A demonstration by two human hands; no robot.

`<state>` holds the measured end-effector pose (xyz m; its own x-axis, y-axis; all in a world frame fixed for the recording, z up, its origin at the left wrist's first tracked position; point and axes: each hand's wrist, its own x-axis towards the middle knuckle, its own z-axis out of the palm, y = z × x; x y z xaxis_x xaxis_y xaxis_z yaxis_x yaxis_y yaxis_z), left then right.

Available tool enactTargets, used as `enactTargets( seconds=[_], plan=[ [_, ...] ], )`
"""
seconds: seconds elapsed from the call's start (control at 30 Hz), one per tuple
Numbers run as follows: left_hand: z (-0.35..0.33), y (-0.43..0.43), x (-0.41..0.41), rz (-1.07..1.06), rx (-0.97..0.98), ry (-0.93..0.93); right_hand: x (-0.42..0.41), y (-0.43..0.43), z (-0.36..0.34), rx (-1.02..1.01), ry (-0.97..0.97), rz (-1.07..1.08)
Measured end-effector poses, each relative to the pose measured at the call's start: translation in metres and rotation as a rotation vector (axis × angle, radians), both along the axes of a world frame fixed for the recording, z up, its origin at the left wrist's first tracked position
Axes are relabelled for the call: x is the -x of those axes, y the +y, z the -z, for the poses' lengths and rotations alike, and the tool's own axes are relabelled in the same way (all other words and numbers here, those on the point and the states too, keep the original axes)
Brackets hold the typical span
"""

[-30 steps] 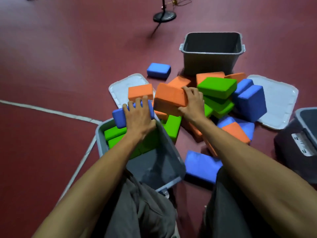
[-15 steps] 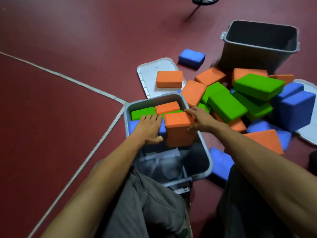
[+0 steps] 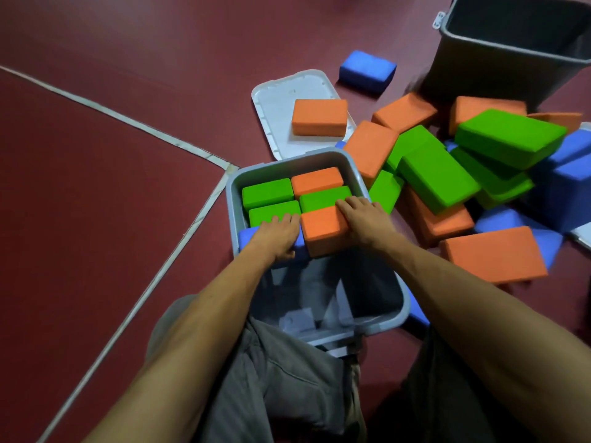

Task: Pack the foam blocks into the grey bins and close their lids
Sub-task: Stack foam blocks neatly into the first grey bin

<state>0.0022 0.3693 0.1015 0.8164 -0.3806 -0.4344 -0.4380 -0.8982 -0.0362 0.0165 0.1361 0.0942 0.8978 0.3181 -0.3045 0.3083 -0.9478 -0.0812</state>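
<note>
A grey bin [image 3: 235, 199] stands on the floor between my knees, its far half filled with green and orange foam blocks set on edge. My left hand [image 3: 277, 236] lies flat on a blue block [image 3: 248, 234] at the bin's left wall. My right hand [image 3: 364, 220] grips the right side of an orange block [image 3: 323, 230] standing in the bin beside the blue one. A loose pile of orange, green and blue blocks [image 3: 438, 177] lies on the floor to the right. A second grey bin [image 3: 499, 68] stands empty at the far right.
A white lid [image 3: 278, 100] lies on the floor beyond the near bin, with an orange block [image 3: 319, 117] on it. A single blue block [image 3: 367, 71] sits farther back. White lines cross the red floor at left. The near half of the bin holds no blocks.
My right hand has lowered the orange block into the bin next to the blue one. My left hand has stayed on the blue block. The camera view shifted left and down.
</note>
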Motion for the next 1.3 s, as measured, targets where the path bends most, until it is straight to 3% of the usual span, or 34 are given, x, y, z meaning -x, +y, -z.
enactTargets(
  seconds=[0.17,0.4,0.53,0.73,1.1,1.3],
  plan=[
    [0.024,-0.002,-0.004,0.025,-0.009,0.029,-0.001,-0.001,0.022,0.055,0.039,0.013],
    [0.052,0.002,-0.012,0.046,-0.167,-0.036,-0.001,0.016,0.052,0.187,-0.017,0.052],
    [0.066,-0.005,-0.02,-0.077,-0.292,-0.073,-0.002,0.025,0.067,0.205,-0.061,0.14],
    [0.102,-0.009,-0.032,-0.164,-0.123,-0.025,-0.006,0.018,0.084,0.148,0.006,0.169],
    [0.105,-0.016,-0.039,-0.099,-0.188,-0.03,-0.013,0.008,0.097,0.058,0.003,0.135],
    [0.091,-0.022,-0.036,-0.211,-0.212,0.072,-0.003,0.007,0.089,0.063,0.031,0.138]
  ],
)
